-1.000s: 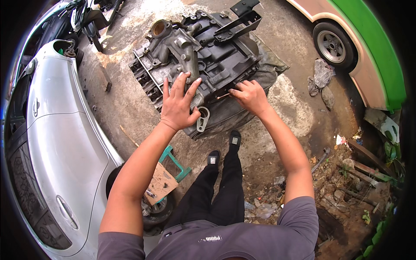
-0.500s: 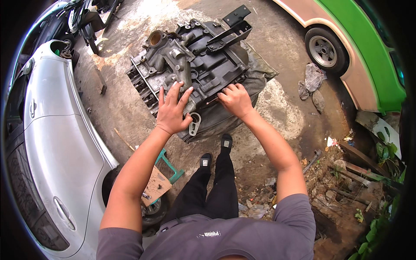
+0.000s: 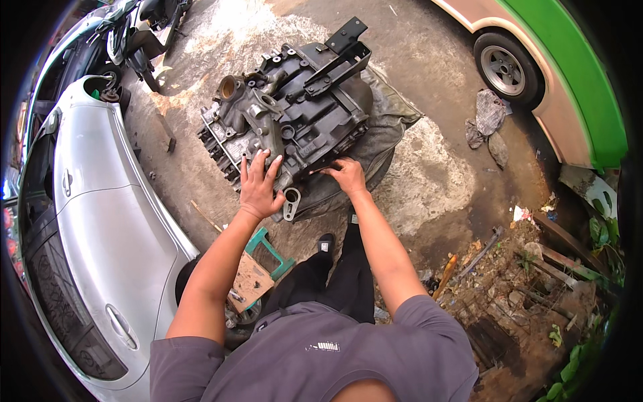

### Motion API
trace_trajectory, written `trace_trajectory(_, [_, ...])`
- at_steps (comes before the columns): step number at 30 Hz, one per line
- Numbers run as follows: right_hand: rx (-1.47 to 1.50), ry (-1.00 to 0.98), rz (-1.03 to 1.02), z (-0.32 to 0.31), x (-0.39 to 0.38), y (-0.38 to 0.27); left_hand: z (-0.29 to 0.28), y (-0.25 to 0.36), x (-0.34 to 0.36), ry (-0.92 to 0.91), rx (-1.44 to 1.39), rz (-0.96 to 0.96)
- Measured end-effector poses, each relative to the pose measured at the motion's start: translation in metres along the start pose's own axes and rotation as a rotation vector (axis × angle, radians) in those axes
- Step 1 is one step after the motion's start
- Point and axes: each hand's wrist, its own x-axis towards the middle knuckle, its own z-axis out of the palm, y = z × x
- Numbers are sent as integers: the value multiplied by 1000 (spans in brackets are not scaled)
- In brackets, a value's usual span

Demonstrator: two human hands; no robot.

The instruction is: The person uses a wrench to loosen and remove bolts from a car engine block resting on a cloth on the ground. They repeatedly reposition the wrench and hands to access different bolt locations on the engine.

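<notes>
A dark metal engine assembly [image 3: 308, 124] lies on a dark crumpled cover [image 3: 388, 144], with a cast manifold [image 3: 248, 117] on its left part and a black bracket [image 3: 343, 35] at its far right. My left hand [image 3: 258, 192] rests with fingers spread on the manifold's lower part, beside a pale metal flange with a round opening [image 3: 291, 211]. My right hand [image 3: 346, 175] is at the assembly's near lower edge, fingers closed around something small and thin that is too shadowed to make out.
A silver car [image 3: 107, 221] fills the left, motorcycles [image 3: 144, 50] behind it. A green and beige vehicle [image 3: 562, 80] stands at right near some rags [image 3: 489, 114]. A teal stool [image 3: 266, 248] with cardboard [image 3: 248, 281] is below left; rubble and boards [image 3: 549, 268] lie lower right.
My right hand has moved down and left in the picture along with the engine's lower edge, as the view shifted. Both hands keep much the same grip and place on the assembly.
</notes>
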Motion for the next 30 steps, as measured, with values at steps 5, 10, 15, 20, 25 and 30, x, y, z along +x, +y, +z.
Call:
trace_trajectory(5, [240,-188,326,19,-3,15,4,-3,-2,16,2,7])
trace_trajectory(10, [540,-293,567,65,-20,31,3,-3,-3,-12,-15,-6])
trace_trajectory(15, [1263,-375,982,108,-51,25,2,-7,-2,-33,-48,34])
trace_trajectory(20, [1576,-321,941,122,-90,-19,1,-7,-7,-85,-139,42])
trace_trajectory(25, [1463,-2,1123,89,-95,-42,-2,-13,0,-85,-282,82])
trace_trajectory(30, [677,116,931,18,-127,-70,-15,-24,5,-88,-563,34])
